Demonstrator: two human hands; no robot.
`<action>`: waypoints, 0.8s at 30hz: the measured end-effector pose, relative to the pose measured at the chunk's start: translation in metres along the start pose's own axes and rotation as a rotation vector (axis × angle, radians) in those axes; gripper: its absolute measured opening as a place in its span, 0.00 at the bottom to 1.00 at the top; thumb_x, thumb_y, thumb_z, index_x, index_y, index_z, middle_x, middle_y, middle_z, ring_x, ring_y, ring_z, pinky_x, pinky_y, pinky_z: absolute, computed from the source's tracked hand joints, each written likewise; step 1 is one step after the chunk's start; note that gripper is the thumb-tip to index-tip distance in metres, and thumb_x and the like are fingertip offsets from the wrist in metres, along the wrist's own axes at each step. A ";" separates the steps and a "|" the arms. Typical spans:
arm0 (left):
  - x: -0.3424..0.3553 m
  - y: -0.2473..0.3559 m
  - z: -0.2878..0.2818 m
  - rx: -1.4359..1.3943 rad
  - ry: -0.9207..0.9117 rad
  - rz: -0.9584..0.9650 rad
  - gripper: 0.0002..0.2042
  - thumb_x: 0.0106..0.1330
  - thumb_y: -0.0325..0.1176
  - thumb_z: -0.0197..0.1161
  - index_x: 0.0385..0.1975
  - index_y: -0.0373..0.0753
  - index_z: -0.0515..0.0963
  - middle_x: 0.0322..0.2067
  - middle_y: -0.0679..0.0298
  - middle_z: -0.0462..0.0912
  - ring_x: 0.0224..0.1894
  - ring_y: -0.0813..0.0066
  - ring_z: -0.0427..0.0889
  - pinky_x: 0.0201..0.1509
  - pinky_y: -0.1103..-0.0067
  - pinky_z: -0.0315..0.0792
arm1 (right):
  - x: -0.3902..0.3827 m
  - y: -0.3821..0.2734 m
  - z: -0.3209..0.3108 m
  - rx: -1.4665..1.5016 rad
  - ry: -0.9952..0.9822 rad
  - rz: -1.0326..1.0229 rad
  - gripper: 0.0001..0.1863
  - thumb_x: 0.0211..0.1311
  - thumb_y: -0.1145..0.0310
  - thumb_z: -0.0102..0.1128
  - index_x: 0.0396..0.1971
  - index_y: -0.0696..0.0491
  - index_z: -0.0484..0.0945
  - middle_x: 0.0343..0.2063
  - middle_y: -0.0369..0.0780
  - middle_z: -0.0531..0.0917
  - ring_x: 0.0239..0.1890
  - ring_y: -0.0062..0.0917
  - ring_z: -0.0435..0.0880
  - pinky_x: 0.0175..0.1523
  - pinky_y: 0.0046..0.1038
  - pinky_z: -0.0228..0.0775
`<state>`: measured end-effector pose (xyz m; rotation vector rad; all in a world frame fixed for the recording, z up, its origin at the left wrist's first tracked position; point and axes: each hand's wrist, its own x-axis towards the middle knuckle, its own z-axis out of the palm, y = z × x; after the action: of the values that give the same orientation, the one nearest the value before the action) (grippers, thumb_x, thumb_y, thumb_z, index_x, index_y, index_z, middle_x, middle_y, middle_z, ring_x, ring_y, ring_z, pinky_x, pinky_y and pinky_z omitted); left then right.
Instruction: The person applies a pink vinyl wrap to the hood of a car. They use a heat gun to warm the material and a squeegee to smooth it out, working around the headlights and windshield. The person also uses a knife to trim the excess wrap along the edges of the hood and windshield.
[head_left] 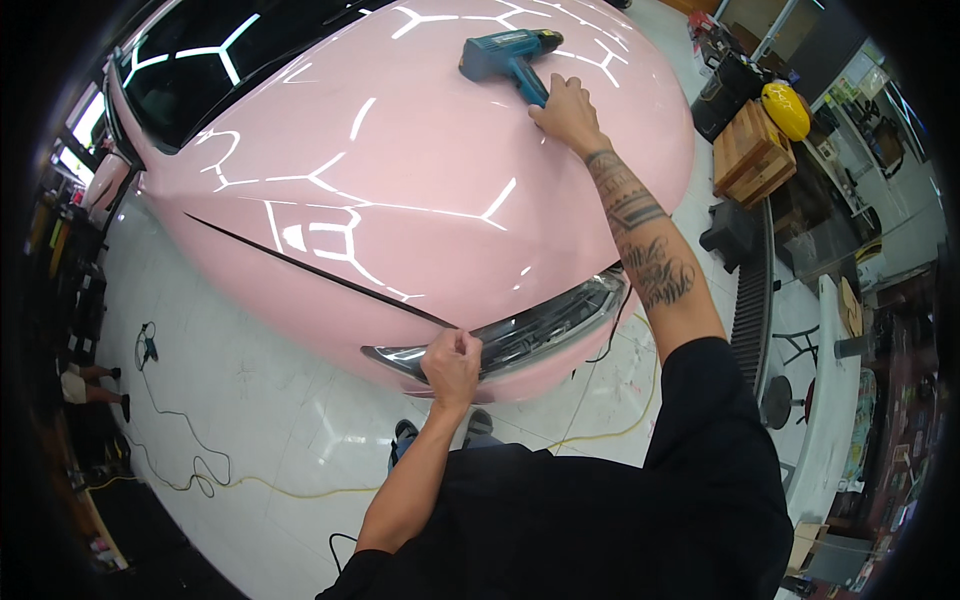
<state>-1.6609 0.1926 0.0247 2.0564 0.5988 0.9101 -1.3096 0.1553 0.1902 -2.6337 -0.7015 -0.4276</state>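
Note:
The pink car hood (430,150) spreads before me, glossy with reflected light lines. On its far right part is a teal heat gun (500,55) with a dark nozzle turned to the right. My right hand (570,112), arm stretched out, has its thumb and fingers around the lower end of the gun's handle. Close to my body, my left hand (453,365) is closed in a pinch at the hood's front corner, over the headlight (545,320). Whatever its fingers hold, if anything, is hidden.
A yellow cord (310,494) and a thin dark cable (190,430) run over the white tiled floor. To the right stand a wooden crate (750,150), a yellow rounded object (786,110) and a white counter (825,400). Another person's legs (95,385) show at far left.

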 end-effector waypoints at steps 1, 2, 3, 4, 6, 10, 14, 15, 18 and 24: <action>0.000 0.000 0.001 0.018 0.014 0.026 0.04 0.51 0.25 0.60 0.20 0.30 0.75 0.15 0.56 0.76 0.15 0.70 0.75 0.21 0.77 0.67 | -0.011 0.001 -0.006 0.021 0.042 -0.019 0.30 0.48 0.59 0.63 0.49 0.60 0.69 0.46 0.50 0.72 0.52 0.43 0.71 0.51 0.43 0.68; 0.002 0.000 0.003 0.035 0.028 0.054 0.05 0.50 0.25 0.60 0.18 0.31 0.74 0.15 0.57 0.74 0.15 0.71 0.73 0.21 0.77 0.66 | -0.023 0.002 -0.012 0.040 0.085 -0.038 0.29 0.48 0.59 0.63 0.48 0.60 0.69 0.46 0.49 0.72 0.51 0.43 0.71 0.50 0.43 0.68; 0.002 0.000 0.005 0.051 0.040 0.083 0.05 0.49 0.25 0.60 0.17 0.31 0.73 0.14 0.57 0.73 0.14 0.71 0.72 0.20 0.76 0.65 | -0.036 0.007 -0.016 0.104 0.169 -0.078 0.28 0.49 0.60 0.63 0.47 0.60 0.70 0.45 0.49 0.73 0.49 0.43 0.72 0.49 0.43 0.69; 0.002 -0.001 0.005 0.044 0.051 0.080 0.05 0.49 0.25 0.60 0.17 0.32 0.72 0.13 0.58 0.72 0.14 0.71 0.72 0.20 0.76 0.65 | -0.049 0.011 -0.017 0.174 0.249 -0.123 0.26 0.49 0.62 0.64 0.46 0.61 0.71 0.44 0.49 0.73 0.48 0.42 0.73 0.48 0.42 0.69; 0.001 -0.002 0.006 0.023 0.068 0.077 0.05 0.48 0.25 0.60 0.16 0.33 0.71 0.13 0.59 0.71 0.13 0.71 0.70 0.19 0.77 0.64 | -0.082 0.015 -0.026 0.314 0.379 -0.182 0.22 0.50 0.65 0.63 0.44 0.61 0.73 0.41 0.48 0.75 0.43 0.39 0.75 0.44 0.38 0.70; 0.003 -0.003 0.001 0.028 0.055 0.070 0.04 0.47 0.25 0.59 0.16 0.34 0.71 0.14 0.58 0.71 0.15 0.65 0.71 0.21 0.74 0.64 | -0.174 -0.004 -0.042 0.643 0.399 -0.112 0.13 0.52 0.74 0.62 0.39 0.61 0.76 0.26 0.43 0.77 0.26 0.27 0.77 0.33 0.24 0.68; 0.008 -0.001 -0.009 0.084 0.003 0.110 0.04 0.44 0.25 0.58 0.15 0.37 0.69 0.16 0.56 0.71 0.19 0.56 0.71 0.23 0.67 0.65 | -0.281 -0.028 -0.019 0.831 0.131 0.108 0.07 0.60 0.73 0.57 0.34 0.61 0.79 0.16 0.31 0.75 0.18 0.11 0.68 0.23 0.16 0.60; 0.008 -0.003 -0.013 0.113 -0.011 0.134 0.04 0.43 0.25 0.58 0.14 0.37 0.69 0.16 0.56 0.70 0.19 0.56 0.71 0.23 0.67 0.64 | -0.305 -0.034 -0.004 0.907 0.055 0.155 0.07 0.60 0.73 0.57 0.33 0.61 0.79 0.15 0.31 0.74 0.17 0.10 0.68 0.22 0.16 0.59; 0.015 -0.007 -0.021 0.117 -0.054 0.225 0.05 0.42 0.25 0.58 0.14 0.38 0.69 0.15 0.56 0.70 0.19 0.57 0.71 0.24 0.67 0.64 | -0.352 -0.062 0.033 1.092 -0.099 0.259 0.09 0.61 0.71 0.56 0.32 0.62 0.80 0.15 0.31 0.74 0.16 0.09 0.68 0.20 0.15 0.57; 0.027 -0.060 -0.085 0.244 -0.158 0.212 0.05 0.45 0.27 0.58 0.15 0.37 0.69 0.16 0.55 0.70 0.20 0.55 0.72 0.25 0.65 0.65 | -0.348 -0.123 0.046 1.494 -0.391 0.747 0.12 0.64 0.63 0.55 0.28 0.57 0.79 0.13 0.32 0.72 0.13 0.11 0.66 0.18 0.16 0.55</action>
<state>-1.7153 0.2857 0.0230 2.4218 0.4289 0.8146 -1.6545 0.1314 0.0520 -1.3034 0.0270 0.6317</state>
